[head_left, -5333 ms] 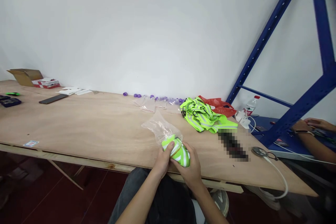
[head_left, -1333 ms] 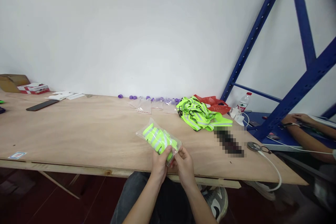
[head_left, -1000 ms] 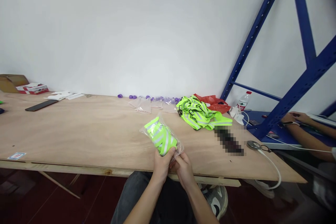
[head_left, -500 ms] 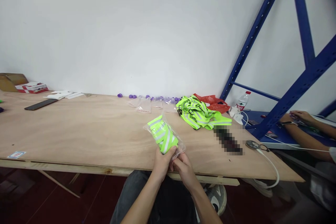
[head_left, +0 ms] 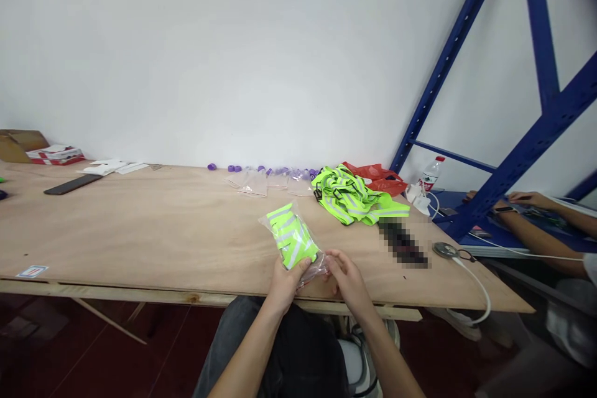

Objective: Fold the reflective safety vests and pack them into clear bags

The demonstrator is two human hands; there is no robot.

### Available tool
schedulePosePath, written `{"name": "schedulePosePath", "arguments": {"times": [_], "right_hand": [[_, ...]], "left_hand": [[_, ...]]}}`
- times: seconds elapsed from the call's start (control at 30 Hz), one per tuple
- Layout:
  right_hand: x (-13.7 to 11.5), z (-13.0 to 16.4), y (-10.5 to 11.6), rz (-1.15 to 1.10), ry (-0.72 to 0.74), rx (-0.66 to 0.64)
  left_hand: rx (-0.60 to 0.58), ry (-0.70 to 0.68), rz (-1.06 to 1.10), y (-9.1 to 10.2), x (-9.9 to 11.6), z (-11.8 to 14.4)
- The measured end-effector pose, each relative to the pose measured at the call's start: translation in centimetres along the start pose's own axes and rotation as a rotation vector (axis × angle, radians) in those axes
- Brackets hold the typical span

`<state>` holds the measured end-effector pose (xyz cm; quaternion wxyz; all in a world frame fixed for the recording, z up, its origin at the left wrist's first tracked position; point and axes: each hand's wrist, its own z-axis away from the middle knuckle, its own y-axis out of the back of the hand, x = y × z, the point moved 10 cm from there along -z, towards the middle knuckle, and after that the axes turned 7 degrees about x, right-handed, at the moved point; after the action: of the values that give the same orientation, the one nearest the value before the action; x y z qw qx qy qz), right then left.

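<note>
Both hands pinch the near end of the clear bag (head_left: 295,242), which holds a folded reflective vest (head_left: 290,241) above the table (head_left: 140,230) edge: left hand (head_left: 285,275) grip clamped, right hand (head_left: 346,273) fingers closed on the film. Likely fault: thin film slipping or tearing under uneven pull, spilling the vest toward the loose vest pile (head_left: 352,196) beyond the bag.

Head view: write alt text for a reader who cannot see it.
Both hands, left hand and right hand, pinch the near end of a clear bag holding a folded neon-yellow reflective vest, over a plywood table. A pile of loose vests lies beyond.
</note>
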<state>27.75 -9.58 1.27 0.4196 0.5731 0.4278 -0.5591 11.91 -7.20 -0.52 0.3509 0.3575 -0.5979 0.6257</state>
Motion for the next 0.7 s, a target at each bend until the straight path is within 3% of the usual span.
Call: {"name": "schedulePosePath", "arguments": {"times": [0.1,0.37,0.57,0.7], "right_hand": [[0.0,-0.1,-2.1,0.042,-0.003,-0.175],[0.0,0.3,-3.0,0.076,-0.052,-0.316],[0.7,0.0,-3.0,-0.051,-0.088,-0.317],[1.4,-0.3,-2.4,-0.026,-0.076,-0.277]], "left_hand": [[-0.016,-0.015,-0.089,-0.1,0.5,0.1],[-0.187,0.007,-0.31,-1.5,1.4,-0.5],[-0.354,0.18,-0.201,-2.3,0.4,0.1],[-0.404,0.261,-0.156,-2.3,0.2,0.3]]}}
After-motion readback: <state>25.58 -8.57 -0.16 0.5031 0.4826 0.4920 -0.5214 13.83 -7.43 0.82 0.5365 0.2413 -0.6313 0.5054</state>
